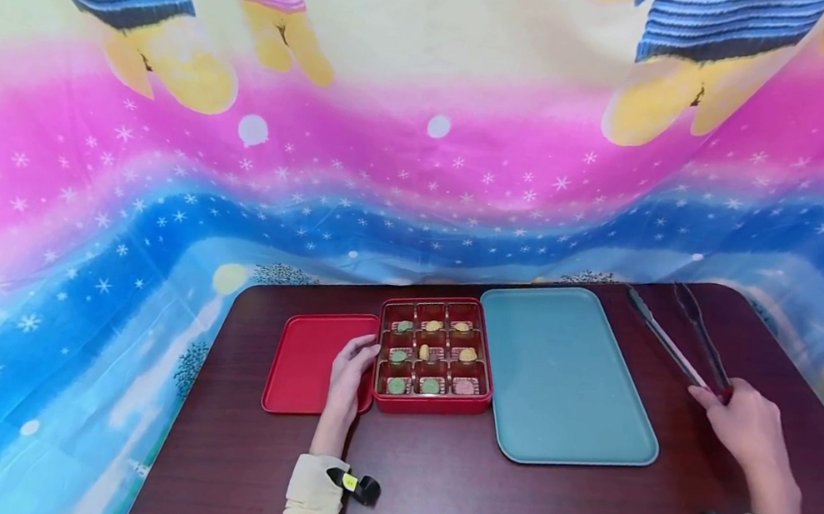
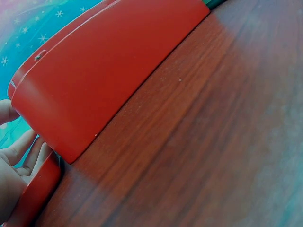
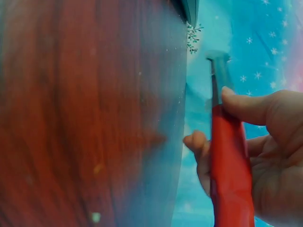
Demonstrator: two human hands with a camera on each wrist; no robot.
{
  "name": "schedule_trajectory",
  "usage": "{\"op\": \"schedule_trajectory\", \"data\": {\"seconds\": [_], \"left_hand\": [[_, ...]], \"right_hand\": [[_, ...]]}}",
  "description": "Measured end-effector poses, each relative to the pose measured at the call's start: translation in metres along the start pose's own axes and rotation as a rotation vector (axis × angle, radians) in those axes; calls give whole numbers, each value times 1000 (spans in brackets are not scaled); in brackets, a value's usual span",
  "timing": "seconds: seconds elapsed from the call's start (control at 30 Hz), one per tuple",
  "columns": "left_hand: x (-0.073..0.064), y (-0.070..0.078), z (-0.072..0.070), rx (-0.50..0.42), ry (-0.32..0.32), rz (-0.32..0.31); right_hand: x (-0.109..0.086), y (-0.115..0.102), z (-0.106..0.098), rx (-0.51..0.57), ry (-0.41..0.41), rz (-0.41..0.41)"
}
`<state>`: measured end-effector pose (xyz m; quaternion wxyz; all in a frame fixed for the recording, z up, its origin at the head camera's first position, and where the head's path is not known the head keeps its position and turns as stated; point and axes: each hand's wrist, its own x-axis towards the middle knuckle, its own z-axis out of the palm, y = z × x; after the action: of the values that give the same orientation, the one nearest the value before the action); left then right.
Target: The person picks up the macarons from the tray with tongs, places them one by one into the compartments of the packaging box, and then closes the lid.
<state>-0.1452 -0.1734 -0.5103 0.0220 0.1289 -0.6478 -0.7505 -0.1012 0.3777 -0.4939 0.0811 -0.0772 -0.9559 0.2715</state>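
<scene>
My left hand [image 1: 345, 380] reaches over the red lid [image 1: 301, 363] and touches the left side of a red box [image 1: 430, 406], its fingers lying loosely along the wall. In the left wrist view the fingers are beside the corner of the box [image 2: 104, 71]. Small green, yellow and pink pieces, perhaps sweets or cookies, sit in the box's divided insert. Over the right of the table, my right hand [image 1: 752, 427] grips a pair of tongs [image 1: 674, 350] by the red handle. The two arms of the tongs spread apart, with nothing between their tips.
A blue-green tray [image 1: 565, 382] lies flat just right of the box. All of this is on a dark wooden table [image 1: 432, 494]. A patterned cloth [image 1: 394, 138] hangs behind the table's far edge and along its sides.
</scene>
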Motion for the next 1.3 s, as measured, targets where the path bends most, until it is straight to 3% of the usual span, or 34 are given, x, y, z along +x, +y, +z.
{"op": "schedule_trajectory", "data": {"seconds": [0.17, 0.33, 0.63, 0.7, 0.8, 0.9, 1.1, 1.2, 1.3], "left_hand": [[11, -17, -3, -7, 22, -2], [13, -22, -3, -37, 33, 28], [7, -15, -1, 6, 40, 47], [8, -16, -1, 30, 50, 59], [6, -5, -5, 105, 70, 95], [4, 9, -20, 227, 133, 152], [0, 33, -69, 494, 316, 235], [-1, 37, -94, 604, 360, 222], [-3, 36, -112, 667, 358, 176]], "right_hand": [[0, 4, -2, -16, -57, 24], [2, 5, -4, -26, -98, 46], [7, 12, -7, -104, -253, 77], [8, 12, -7, -116, -268, 83], [7, 8, -9, -147, -278, 89], [4, -4, -7, -165, -203, 75], [0, -49, 4, -64, 69, -67], [1, -78, 10, 1, 126, -159], [1, -107, 20, 47, 167, -242]]}}
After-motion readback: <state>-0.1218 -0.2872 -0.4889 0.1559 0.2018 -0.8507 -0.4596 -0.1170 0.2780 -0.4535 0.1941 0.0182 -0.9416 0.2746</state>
